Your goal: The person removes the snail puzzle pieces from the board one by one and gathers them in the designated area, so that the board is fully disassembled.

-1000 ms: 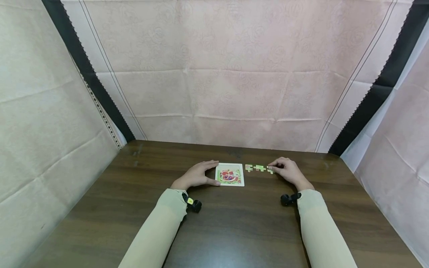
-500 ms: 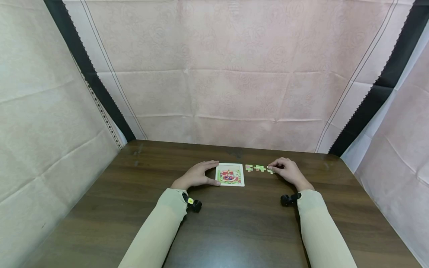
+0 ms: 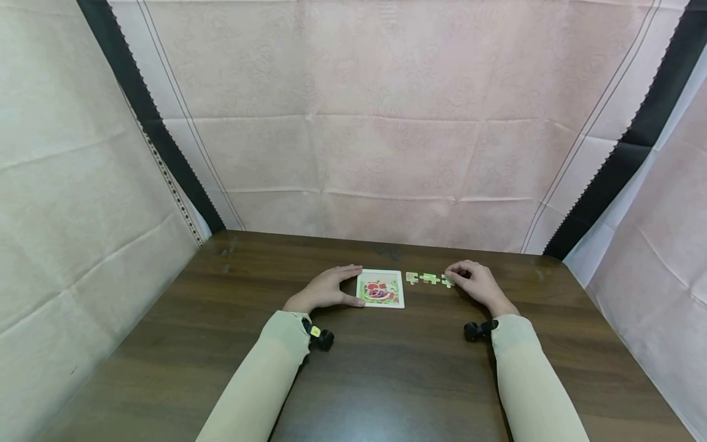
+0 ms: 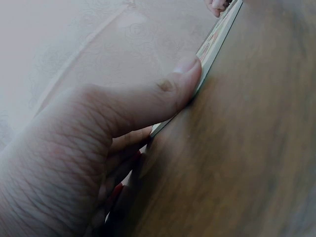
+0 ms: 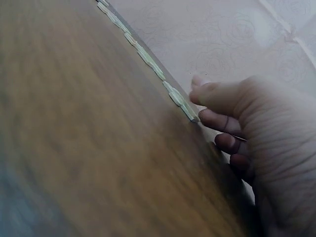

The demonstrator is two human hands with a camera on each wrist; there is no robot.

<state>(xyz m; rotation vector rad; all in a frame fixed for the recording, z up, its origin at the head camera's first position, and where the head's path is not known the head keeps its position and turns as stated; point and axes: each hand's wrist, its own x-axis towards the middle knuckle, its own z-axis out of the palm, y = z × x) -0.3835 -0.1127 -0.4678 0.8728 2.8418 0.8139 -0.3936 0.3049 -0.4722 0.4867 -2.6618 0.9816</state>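
Observation:
My left hand [image 3: 326, 290] holds the left side of a white-framed picture puzzle board [image 3: 380, 301], thumb at the near corner and fingers at the far one. In the left wrist view the thumb [image 4: 163, 101] lies over the board's edge [image 4: 217, 47]. Red fruit on green is pictured in its lower part; a pale strip runs along the top. Right of the board, three green jigsaw pieces [image 3: 429, 278] lie in a row. My right hand [image 3: 477, 285] is at the rightmost piece [image 5: 180, 101], thumb and forefinger slightly parted by its end; contact is unclear.
The brown wooden table [image 3: 386, 368] reaches forward to a pale cloth wall [image 3: 386, 153], with more cloth at both sides. A small black camera [image 3: 324, 339] sits on the left wrist, and another camera [image 3: 472, 331] on the right.
My right fingers have drawn back slightly to the right, and more of the rightmost jigsaw piece shows. The left hand stays on the board. The whole head view has shifted a little.

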